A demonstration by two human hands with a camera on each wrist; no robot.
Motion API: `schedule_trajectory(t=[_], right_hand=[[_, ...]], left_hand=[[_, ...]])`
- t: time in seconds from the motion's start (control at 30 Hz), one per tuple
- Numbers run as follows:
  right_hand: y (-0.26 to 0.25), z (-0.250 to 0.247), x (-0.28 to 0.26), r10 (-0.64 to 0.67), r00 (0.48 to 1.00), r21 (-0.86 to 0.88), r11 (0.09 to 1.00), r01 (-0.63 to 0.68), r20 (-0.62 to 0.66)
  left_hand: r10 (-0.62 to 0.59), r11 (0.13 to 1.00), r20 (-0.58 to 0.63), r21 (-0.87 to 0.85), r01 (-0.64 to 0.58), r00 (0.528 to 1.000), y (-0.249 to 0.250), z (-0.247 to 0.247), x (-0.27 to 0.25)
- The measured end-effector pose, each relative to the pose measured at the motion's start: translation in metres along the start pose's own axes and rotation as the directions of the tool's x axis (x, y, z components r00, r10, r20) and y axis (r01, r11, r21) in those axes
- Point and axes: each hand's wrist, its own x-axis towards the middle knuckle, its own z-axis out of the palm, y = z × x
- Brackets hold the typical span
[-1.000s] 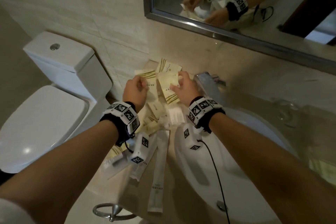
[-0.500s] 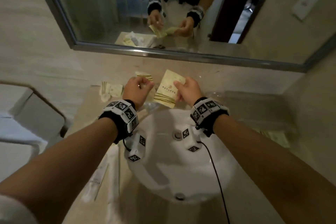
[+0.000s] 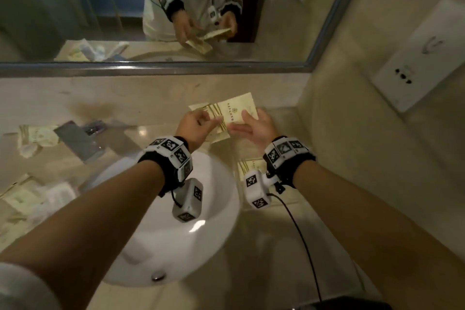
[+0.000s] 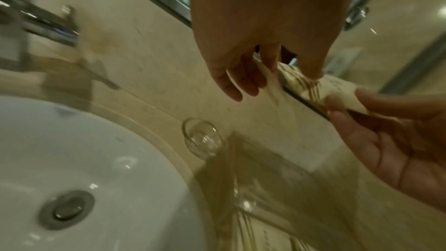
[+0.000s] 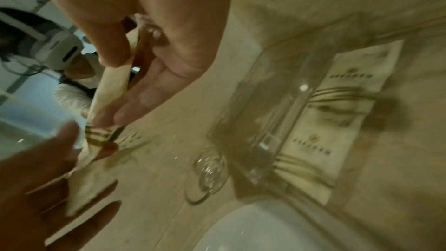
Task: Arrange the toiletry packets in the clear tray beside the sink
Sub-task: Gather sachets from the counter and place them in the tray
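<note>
My two hands hold a few cream toiletry packets (image 3: 239, 108) with gold stripes between them, in the air to the right of the sink. My left hand (image 3: 201, 121) pinches their striped end (image 4: 299, 81). The right hand (image 3: 247, 123) grips the other end between thumb and fingers (image 5: 115, 54). Just below them the clear tray (image 3: 286, 111) stands on the counter beside the basin, its wall (image 5: 277, 102) see-through. Two packets (image 5: 350, 102) lie flat inside the tray, partly hidden in the head view by my right wrist.
The white sink (image 3: 176, 234) fills the middle, with the faucet (image 3: 80, 141) behind it. More packets (image 3: 37, 136) lie scattered on the counter at the left. A small clear glass (image 4: 202, 138) stands between basin and tray. Mirror and wall close the back; a wall socket (image 3: 415, 63) is at the right.
Both hands carried the packets from the pile left of the faucet, across the basin, to above the tray on the right. The head view turned right with them.
</note>
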Motion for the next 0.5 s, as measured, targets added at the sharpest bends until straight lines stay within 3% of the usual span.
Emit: schedule_trajectory(t=[0.17, 0.27, 0.37, 0.5], right_hand=[[0.006, -0.061, 0.000, 0.026, 0.996, -0.217, 0.975, -0.044, -0.087], [0.012, -0.084, 0.001, 0.025, 0.992, -0.371, 0.926, -0.070, -0.126], [0.019, -0.103, 0.005, 0.110, 0.984, -0.397, 0.904, -0.159, -0.143], [0.036, -0.126, 0.012, 0.296, 0.933, -0.431, 0.828, -0.358, -0.206]], left_hand=[[-0.051, 0.997, 0.028, -0.060, 0.052, 0.998, 0.011, 0.052, 0.007], [-0.036, 0.999, 0.071, 0.025, 0.034, 0.997, 0.011, 0.069, 0.010], [-0.041, 0.998, 0.131, 0.053, 0.034, 0.991, 0.006, 0.079, 0.011], [-0.061, 0.996, -0.018, 0.067, 0.063, 0.998, -0.003, 0.080, 0.013]])
